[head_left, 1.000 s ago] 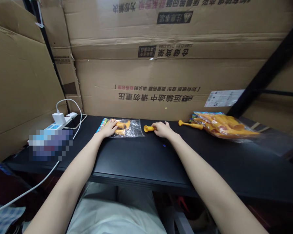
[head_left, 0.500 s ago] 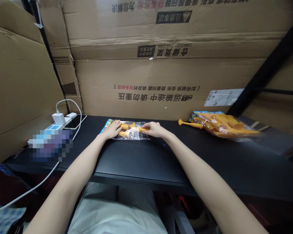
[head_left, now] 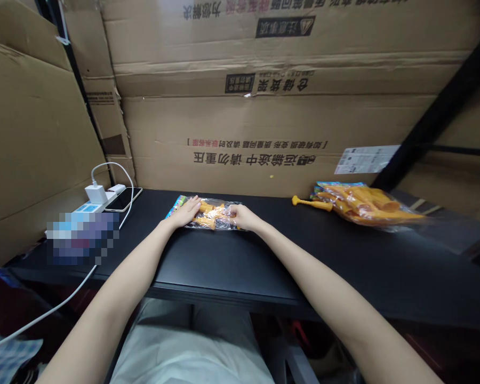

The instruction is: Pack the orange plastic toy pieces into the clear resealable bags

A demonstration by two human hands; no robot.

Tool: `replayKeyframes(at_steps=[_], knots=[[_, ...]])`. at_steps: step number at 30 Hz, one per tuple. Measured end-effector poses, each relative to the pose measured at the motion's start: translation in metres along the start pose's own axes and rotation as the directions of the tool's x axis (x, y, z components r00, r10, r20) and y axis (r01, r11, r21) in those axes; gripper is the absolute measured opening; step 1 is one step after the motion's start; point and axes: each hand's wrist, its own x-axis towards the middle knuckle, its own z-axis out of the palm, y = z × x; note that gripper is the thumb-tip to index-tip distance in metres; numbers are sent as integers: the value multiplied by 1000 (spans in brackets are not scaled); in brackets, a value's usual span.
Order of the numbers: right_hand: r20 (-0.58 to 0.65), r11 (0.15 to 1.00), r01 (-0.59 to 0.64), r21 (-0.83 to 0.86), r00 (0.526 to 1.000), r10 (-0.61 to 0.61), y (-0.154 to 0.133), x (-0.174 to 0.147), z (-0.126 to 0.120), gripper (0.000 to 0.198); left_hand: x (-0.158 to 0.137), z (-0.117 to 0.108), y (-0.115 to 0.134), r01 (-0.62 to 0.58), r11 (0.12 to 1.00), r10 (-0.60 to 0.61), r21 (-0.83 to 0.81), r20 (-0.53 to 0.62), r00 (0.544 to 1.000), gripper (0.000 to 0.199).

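A clear plastic bag (head_left: 196, 226) with a colourful header at its left end lies flat on the black tabletop, with several orange plastic pieces (head_left: 212, 211) inside. My left hand (head_left: 185, 212) rests across the bag's left part, palm down with fingers stretched out. At the bag's right end, my right hand (head_left: 246, 217) has its fingers curled together around the end of an orange plastic piece. The fingertips are partly hidden by shiny film, and I cannot tell how far they reach into the bag.
To the right lie a loose orange plastic piece (head_left: 312, 203) and a fuller bag of orange pieces (head_left: 368, 205). On the left are a phone (head_left: 124, 199), a power strip with a white charger (head_left: 96, 194) and a cable. Cardboard (head_left: 224, 122) stands behind the black table (head_left: 232, 261).
My right hand has moved slightly left, carrying its orange piece further along the bag. The pieces inside sit closer together. My left hand has barely shifted.
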Motion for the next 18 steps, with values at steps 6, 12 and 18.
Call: replayKeyframes(at_steps=[6, 12, 18], knots=[[-68, 904, -45, 426, 994, 81, -6, -1, 0, 26, 4, 2, -4, 21, 997, -23, -80, -28, 999, 57], [-12, 773, -158, 614, 978, 209, -4, -1, 8, 30, 9, 3, -10, 6, 993, -17, -120, -92, 996, 54], [-11, 675, -149, 722, 974, 227, 0, 2, 3, 21, 13, 7, -16, 15, 998, -20, -60, -84, 996, 50]])
